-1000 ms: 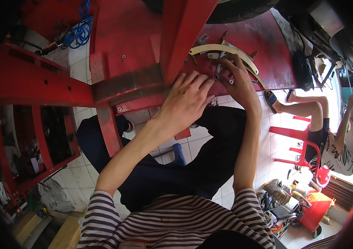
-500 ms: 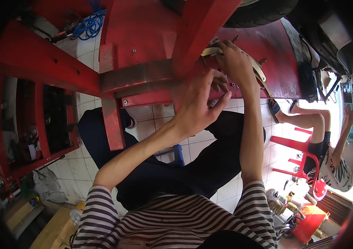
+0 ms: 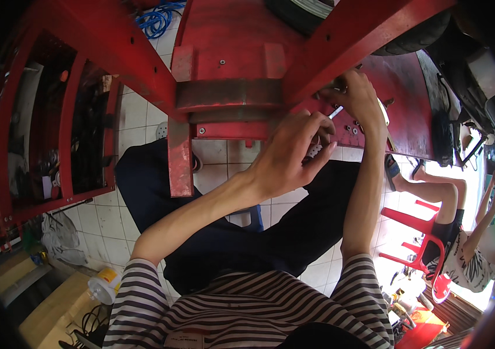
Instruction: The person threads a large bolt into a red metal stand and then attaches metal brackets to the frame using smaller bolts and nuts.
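Observation:
My left hand (image 3: 294,152) is curled round a small part with a pale toothed edge (image 3: 313,150); most of it is hidden by the fingers, so its kind does not show. My right hand (image 3: 361,99) is bent over the red metal platform (image 3: 401,87), its fingertips closed and partly behind a slanted red beam (image 3: 369,43). What they hold, if anything, is hidden. A thin shiny rod (image 3: 336,112) shows between the two hands; I cannot tell which one has it. Several small nuts or washers (image 3: 354,129) lie on the platform beneath my right wrist.
A red crossbar (image 3: 230,96) and upright post (image 3: 180,166) stand close left of my hands. A tyre (image 3: 416,38) is beyond. Coiled blue hose (image 3: 157,23) lies at far left. To the right, a person sits on a red plastic chair (image 3: 425,238).
My view has shifted, so the frame sits further right. The toothed part now shows in my left hand, whose fingers looked loose before. My right fingers have curled in, and the rod has come into view.

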A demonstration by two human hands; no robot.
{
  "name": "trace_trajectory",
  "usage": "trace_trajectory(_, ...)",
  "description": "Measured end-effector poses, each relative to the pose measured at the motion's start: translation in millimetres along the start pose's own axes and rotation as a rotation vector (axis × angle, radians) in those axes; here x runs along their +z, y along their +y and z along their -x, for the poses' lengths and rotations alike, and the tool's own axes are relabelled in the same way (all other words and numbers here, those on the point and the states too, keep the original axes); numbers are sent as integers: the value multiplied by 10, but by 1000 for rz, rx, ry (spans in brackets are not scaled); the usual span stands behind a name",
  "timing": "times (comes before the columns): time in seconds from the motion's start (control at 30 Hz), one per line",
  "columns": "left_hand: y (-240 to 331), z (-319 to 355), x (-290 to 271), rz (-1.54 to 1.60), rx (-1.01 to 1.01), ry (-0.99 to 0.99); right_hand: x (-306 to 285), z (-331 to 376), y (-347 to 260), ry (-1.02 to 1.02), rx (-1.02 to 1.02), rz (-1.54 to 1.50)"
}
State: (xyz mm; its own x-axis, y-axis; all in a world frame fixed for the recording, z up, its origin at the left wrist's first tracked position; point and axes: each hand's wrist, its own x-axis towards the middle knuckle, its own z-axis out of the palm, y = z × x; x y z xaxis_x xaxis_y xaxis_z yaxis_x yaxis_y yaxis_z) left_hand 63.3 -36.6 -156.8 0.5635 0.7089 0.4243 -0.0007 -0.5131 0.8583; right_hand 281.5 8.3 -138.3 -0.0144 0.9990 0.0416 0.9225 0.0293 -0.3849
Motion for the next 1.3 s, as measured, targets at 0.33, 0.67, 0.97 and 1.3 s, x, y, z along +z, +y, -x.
trace_trajectory(0.33,337,324,-615,-817,719,233,-320,172,-98,595,-71,169)
trace_trajectory(0.67,84,1801,-1140,424,54,1113,-626,459,-270,1507,-285,129)
trace_trajectory(0.97,143,1976,-1102,-30,-175,680,-815,1309,-1316,1400,-380,-832)
trace_trajectory(1.3,872,732,-1217,528,280,546,-439,669,-2069,1050,-990,-1316)
